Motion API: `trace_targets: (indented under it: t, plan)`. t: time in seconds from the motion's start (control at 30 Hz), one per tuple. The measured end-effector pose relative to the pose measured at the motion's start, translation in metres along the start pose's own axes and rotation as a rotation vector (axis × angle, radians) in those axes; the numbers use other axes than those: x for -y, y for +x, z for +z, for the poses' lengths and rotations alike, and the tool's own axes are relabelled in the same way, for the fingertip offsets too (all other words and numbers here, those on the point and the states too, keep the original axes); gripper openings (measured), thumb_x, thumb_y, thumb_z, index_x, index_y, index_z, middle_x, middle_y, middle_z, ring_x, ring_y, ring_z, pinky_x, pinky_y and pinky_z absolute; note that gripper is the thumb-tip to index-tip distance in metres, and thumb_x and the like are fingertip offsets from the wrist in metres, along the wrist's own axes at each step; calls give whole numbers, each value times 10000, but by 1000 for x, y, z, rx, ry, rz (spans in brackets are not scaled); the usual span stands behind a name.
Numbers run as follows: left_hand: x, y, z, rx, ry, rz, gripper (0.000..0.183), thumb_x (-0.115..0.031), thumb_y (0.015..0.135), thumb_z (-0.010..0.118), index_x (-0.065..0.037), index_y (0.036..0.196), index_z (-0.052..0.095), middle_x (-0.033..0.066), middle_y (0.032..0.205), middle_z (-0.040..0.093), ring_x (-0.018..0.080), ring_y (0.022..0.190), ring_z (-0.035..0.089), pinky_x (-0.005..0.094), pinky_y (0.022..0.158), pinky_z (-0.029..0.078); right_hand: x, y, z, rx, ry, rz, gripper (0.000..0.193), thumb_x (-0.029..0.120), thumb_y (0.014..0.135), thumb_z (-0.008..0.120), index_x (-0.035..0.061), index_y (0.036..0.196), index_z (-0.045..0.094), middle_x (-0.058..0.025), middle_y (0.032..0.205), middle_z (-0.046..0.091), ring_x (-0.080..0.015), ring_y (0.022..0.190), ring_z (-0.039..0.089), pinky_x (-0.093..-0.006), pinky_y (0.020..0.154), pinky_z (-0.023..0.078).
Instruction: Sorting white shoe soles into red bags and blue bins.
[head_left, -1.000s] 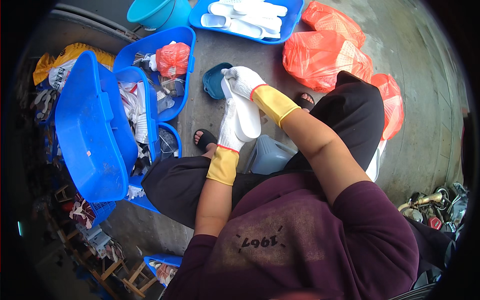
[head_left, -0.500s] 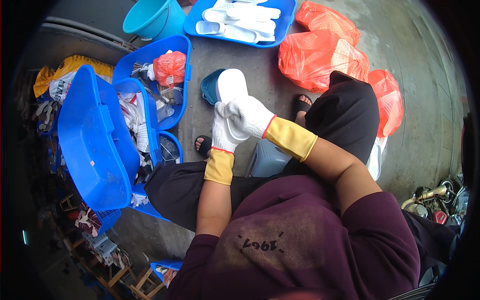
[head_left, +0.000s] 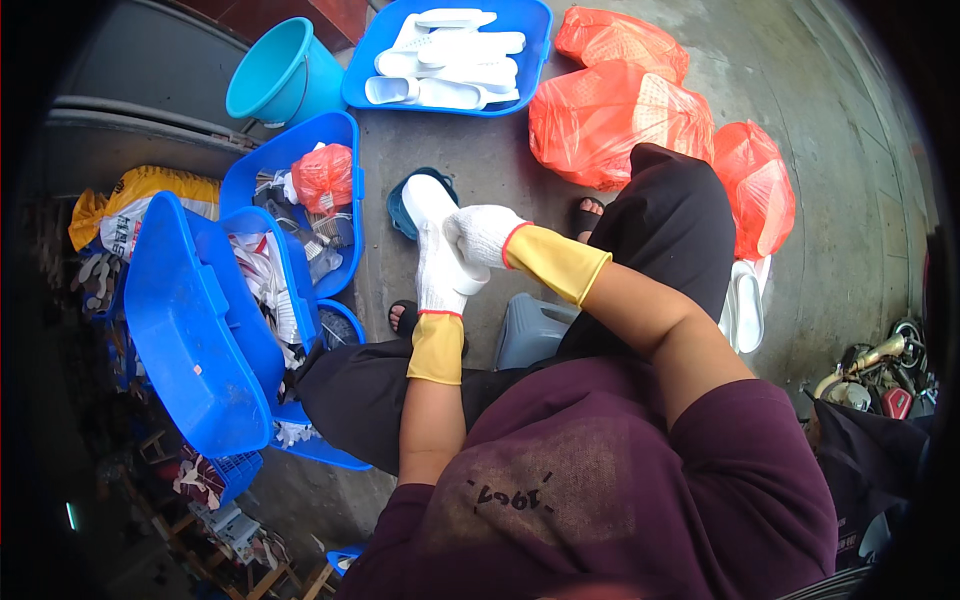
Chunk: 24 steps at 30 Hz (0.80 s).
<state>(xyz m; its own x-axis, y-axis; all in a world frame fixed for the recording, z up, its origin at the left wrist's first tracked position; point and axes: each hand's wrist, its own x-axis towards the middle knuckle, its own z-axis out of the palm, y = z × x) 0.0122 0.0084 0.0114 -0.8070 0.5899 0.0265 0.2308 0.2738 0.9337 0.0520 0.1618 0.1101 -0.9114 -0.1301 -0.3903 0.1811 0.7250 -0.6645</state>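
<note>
The person sits low over a concrete floor (head_left: 480,170), both hands in white knitted gloves with yellow cuffs, working on a white shoe sole (head_left: 432,205) held out in front of the knees. The left hand (head_left: 438,275) comes up from below with its grip wrapped along the lower length of the sole, fingers closed against it so the piece stands roughly upright, its rounded end pointing away from the body. The right hand (head_left: 482,235) crosses in from the right and lies over the sole's near part, touching both the sole and the left glove; its grip is curled shut on the sole's edge, though exactly how the fingertips pinch is hidden by the glove. Just behind the sole a dark blue clog (head_left: 402,205) lies on the floor. To the left stand several blue plastic tubs (head_left: 190,330), one tilted on its side, others holding scraps and a small red bag (head_left: 322,178). Farther off, a blue tray (head_left: 530,30) carries more white soles (head_left: 450,60), with a turquoise bucket (head_left: 285,75) beside it. Three orange-red plastic sacks (head_left: 620,120) rest on the right, and another pair of white soles (head_left: 745,305) lies by the person's right leg. A grey stool (head_left: 530,330) shows beneath the person's black trousers.
</note>
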Motion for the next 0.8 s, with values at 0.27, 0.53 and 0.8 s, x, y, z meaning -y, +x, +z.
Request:
trace_targets:
  t: [0.27,0.53,0.8]
  plan:
    - [-91,52,-1,172,-1285,-384,697,-549,1066,471,-10,1507,430,242,1343,617,375,1222,621,498,1085,487,11,-29,-27,-627,440,-54,134,144,899,585,72,914,697,-218,831,687,-430,857,693,-482,809,540]
    - [-230,132,35,123,-924,-211,675,-528,1074,516,-90,1573,398,117,1535,525,308,1382,531,449,1170,428,-16,14,-260,-959,285,-25,285,155,723,717,130,987,819,-164,967,775,-377,900,750,-499,796,596]
    - [-261,244,68,245,-767,-185,652,-546,1054,481,-66,1493,433,185,1432,559,350,1316,572,496,1151,437,-57,-37,-224,-972,339,-230,329,194,798,667,174,1099,799,-167,1033,764,-416,1002,725,-475,961,543]
